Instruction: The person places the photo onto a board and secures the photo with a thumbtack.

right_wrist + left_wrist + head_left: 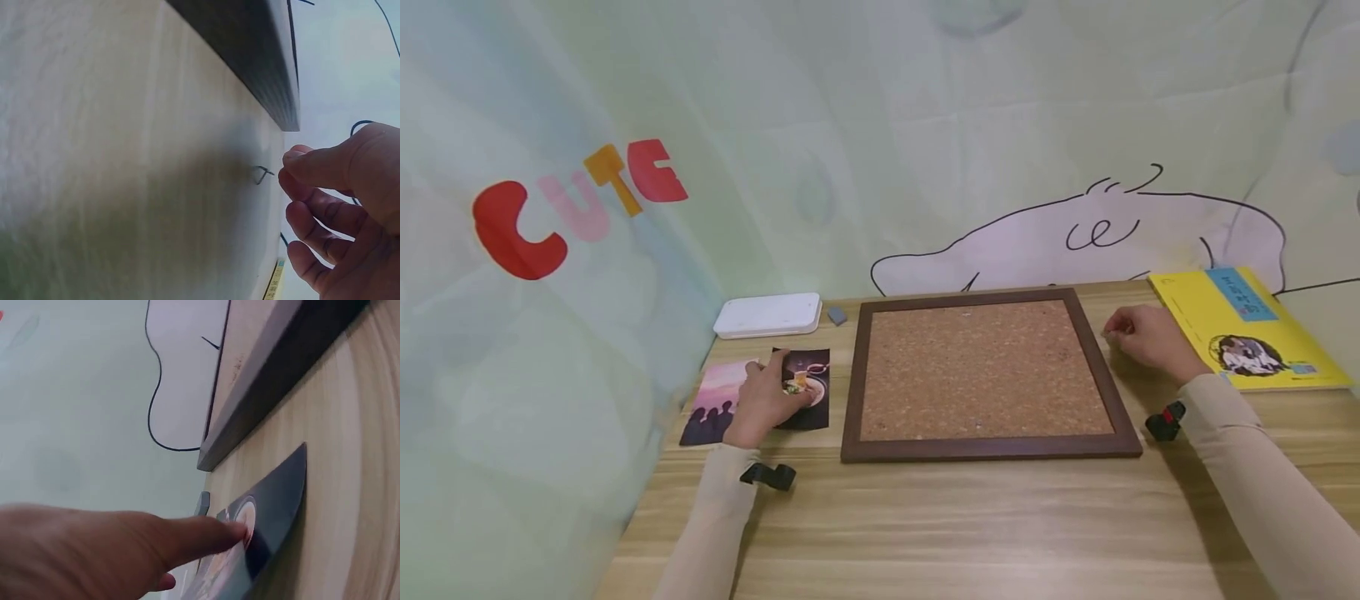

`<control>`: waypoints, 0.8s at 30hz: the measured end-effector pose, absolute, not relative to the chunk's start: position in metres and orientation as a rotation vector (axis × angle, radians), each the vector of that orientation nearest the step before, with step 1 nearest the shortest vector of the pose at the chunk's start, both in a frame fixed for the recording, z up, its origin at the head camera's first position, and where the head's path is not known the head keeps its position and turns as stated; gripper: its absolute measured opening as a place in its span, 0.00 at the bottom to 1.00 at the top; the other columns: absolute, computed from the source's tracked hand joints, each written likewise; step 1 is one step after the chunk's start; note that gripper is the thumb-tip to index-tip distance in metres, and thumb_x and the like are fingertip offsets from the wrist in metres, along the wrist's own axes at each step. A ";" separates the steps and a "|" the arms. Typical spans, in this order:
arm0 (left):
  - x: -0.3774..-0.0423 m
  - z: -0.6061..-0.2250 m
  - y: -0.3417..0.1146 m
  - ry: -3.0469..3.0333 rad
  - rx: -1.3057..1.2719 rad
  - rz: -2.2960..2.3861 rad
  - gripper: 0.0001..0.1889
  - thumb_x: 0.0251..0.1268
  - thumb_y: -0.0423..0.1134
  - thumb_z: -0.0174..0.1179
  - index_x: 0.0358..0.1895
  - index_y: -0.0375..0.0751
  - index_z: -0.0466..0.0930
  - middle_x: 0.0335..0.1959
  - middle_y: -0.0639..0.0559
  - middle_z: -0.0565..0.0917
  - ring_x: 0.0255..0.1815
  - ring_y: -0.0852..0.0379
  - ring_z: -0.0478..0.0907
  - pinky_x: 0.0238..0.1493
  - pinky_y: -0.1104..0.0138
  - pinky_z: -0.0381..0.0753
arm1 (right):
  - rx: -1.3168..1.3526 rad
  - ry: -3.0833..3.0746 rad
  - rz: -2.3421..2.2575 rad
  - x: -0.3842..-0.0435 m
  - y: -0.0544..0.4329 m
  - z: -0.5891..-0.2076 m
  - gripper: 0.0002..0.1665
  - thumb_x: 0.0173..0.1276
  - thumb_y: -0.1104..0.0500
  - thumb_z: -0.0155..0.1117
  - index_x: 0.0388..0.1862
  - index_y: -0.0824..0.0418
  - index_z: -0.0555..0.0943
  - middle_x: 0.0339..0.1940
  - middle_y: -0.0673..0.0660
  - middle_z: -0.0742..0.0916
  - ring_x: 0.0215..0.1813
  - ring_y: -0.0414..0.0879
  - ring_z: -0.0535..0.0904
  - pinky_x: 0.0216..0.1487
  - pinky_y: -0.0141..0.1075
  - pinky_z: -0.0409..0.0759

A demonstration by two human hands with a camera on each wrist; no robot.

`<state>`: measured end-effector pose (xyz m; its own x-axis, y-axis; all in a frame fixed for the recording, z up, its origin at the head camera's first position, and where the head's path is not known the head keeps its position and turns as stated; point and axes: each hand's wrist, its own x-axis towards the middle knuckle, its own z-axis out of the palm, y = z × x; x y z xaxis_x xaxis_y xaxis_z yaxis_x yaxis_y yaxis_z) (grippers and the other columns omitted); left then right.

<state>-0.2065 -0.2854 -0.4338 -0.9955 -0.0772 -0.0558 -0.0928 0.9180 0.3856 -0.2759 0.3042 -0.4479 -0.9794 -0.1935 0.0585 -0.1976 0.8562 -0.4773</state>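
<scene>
My left hand (763, 404) lies across a dark food photo (817, 364), its fingers spread and its thumb touching the pictured plate. The near edge of this photo (284, 487) bows up off the table in the left wrist view. Beside it, partly under the hand, is a pink sunset photo (715, 392) with dark figures. Just right of the framed cork board (985, 375), my right hand (1150, 340) is raised with thumb and index finger together. A small thin wire-like piece (263, 174) shows at those fingertips; it seems pinched there, its kind unclear.
A white case (767, 315) and a small grey block (837, 315) are at the back left. At the right lies a yellow book (1247, 333). Small pale bits sit on the cork near its top and bottom edges. A printed cloth (865, 150) hangs behind the table.
</scene>
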 end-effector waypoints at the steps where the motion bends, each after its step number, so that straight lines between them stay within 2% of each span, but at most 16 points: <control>1: -0.207 -0.434 -0.288 3.038 -0.125 0.634 0.47 0.63 0.49 0.74 0.81 0.36 0.62 0.64 0.17 0.71 0.60 0.22 0.77 0.56 0.35 0.80 | 0.307 -3.020 0.788 -0.276 0.304 -0.447 0.08 0.73 0.64 0.65 0.43 0.71 0.85 0.38 0.67 0.88 0.38 0.54 0.79 0.38 0.39 0.73; 6: -0.209 -0.431 -0.299 2.994 -0.069 0.759 0.38 0.64 0.39 0.70 0.77 0.34 0.68 0.72 0.24 0.76 0.71 0.25 0.74 0.72 0.36 0.74 | 0.224 -3.041 0.837 -0.276 0.300 -0.441 0.10 0.76 0.64 0.62 0.48 0.71 0.85 0.42 0.69 0.88 0.42 0.56 0.79 0.40 0.40 0.75; 9: -0.210 -0.428 -0.303 2.956 -0.057 0.848 0.36 0.64 0.35 0.66 0.76 0.36 0.69 0.75 0.26 0.74 0.72 0.28 0.74 0.74 0.39 0.73 | 0.188 -3.036 0.849 -0.274 0.298 -0.436 0.11 0.78 0.64 0.60 0.50 0.71 0.85 0.45 0.70 0.88 0.43 0.58 0.79 0.41 0.42 0.77; 12: -0.209 -0.422 -0.306 2.914 -0.072 0.963 0.35 0.63 0.31 0.64 0.77 0.39 0.71 0.73 0.25 0.76 0.67 0.32 0.76 0.66 0.46 0.77 | 0.177 -3.009 0.855 -0.272 0.294 -0.431 0.12 0.79 0.64 0.61 0.51 0.71 0.85 0.47 0.72 0.88 0.45 0.60 0.80 0.43 0.44 0.78; 14: -0.208 -0.418 -0.308 2.892 -0.081 1.038 0.35 0.64 0.29 0.63 0.77 0.39 0.71 0.68 0.24 0.78 0.59 0.36 0.78 0.56 0.54 0.80 | 0.173 -2.985 0.865 -0.270 0.290 -0.428 0.12 0.79 0.63 0.61 0.52 0.71 0.85 0.48 0.73 0.88 0.47 0.61 0.80 0.43 0.44 0.77; 18: -0.209 -0.410 -0.306 2.853 -0.084 1.177 0.34 0.66 0.28 0.63 0.78 0.39 0.71 0.57 0.26 0.81 0.45 0.46 0.79 0.38 0.66 0.78 | 0.182 -2.940 0.876 -0.268 0.285 -0.422 0.12 0.80 0.62 0.62 0.52 0.69 0.85 0.49 0.73 0.88 0.46 0.61 0.80 0.39 0.40 0.75; 24: -0.211 -0.401 -0.296 2.776 -0.037 1.363 0.33 0.69 0.27 0.62 0.78 0.39 0.71 0.52 0.29 0.82 0.40 0.55 0.80 0.34 0.70 0.82 | 0.260 -2.858 0.865 -0.266 0.275 -0.412 0.11 0.79 0.63 0.64 0.50 0.69 0.87 0.46 0.72 0.90 0.42 0.59 0.82 0.36 0.39 0.75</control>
